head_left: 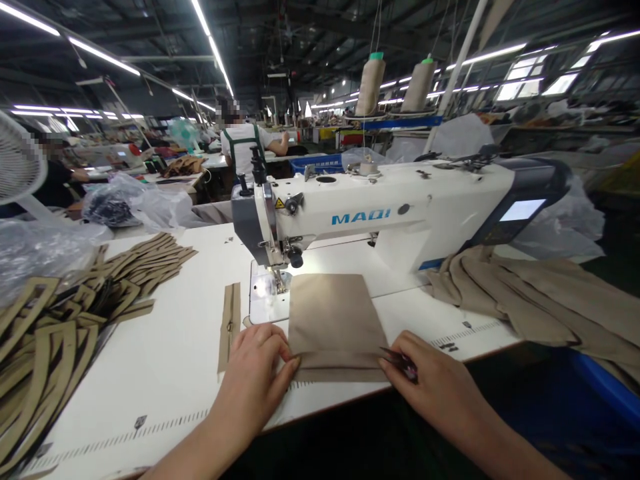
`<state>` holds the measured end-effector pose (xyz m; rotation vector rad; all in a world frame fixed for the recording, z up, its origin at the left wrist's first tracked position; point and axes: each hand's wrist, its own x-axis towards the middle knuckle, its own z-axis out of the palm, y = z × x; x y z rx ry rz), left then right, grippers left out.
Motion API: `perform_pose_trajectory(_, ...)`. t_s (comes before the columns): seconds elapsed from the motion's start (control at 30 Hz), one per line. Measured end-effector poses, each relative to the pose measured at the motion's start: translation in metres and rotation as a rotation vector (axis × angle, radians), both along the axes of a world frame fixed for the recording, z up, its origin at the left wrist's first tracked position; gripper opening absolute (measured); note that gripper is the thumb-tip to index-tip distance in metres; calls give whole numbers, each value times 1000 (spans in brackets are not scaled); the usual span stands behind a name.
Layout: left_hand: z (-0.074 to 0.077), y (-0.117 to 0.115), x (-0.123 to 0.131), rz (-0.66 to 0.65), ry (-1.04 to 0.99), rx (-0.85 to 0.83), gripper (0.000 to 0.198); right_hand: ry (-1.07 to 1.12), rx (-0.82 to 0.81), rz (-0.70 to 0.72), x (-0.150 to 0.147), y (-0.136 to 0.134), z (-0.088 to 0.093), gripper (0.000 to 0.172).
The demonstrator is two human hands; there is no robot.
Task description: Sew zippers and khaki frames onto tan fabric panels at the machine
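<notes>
A khaki fabric panel (330, 313) lies flat on the white sewing table, its near edge folded into a band. My left hand (257, 367) pinches the left end of that fold between thumb and fingers. At the right end, my right hand (420, 373) grips the edge, with dark pointed thread snips (400, 360) tucked in the same hand; their handle is mostly hidden. Just beyond the panel's upper left corner is the needle and presser foot area of the sewing machine (360, 213). Left of the panel lies a khaki zipper strip (230, 323).
Khaki strips (55, 347) are heaped at the left. More khaki fabric (525, 293) drapes over the table's right edge above a blue bin (590, 400). Thread cones (371, 87) stand behind the machine. A fan (20, 160) is at far left; a co-worker (245, 143) sits beyond.
</notes>
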<state>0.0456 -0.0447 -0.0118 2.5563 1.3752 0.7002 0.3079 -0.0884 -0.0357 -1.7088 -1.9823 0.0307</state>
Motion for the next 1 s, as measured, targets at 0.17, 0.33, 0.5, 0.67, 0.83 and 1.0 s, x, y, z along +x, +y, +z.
perform_pose_trajectory(0.17, -5, 0, 6, -178, -38, 249, 21, 93, 93, 105, 1, -8, -3, 20)
perform_pose_trajectory(0.33, -1, 3, 5, -261, 188, 389, 26, -85, 290, 194, 4, -21, -14, 43)
perform_pose_trajectory(0.5, 7, 13, 13, -153, 346, 335, 31, -140, 345, 255, -12, -34, -25, 52)
perform_pose_trajectory(0.67, 13, 18, 41, 21, 350, 205, 48, -167, 376, 341, -30, -47, -42, 49)
perform_pose_trajectory(0.83, 15, 13, 53, 57, 429, 57, 85, -174, 366, 417, -23, -49, -42, 38)
perform_pose_trajectory(1.0, 16, 8, 53, 41, 441, -25, 98, -170, 372, 274, -14, -41, -18, 42)
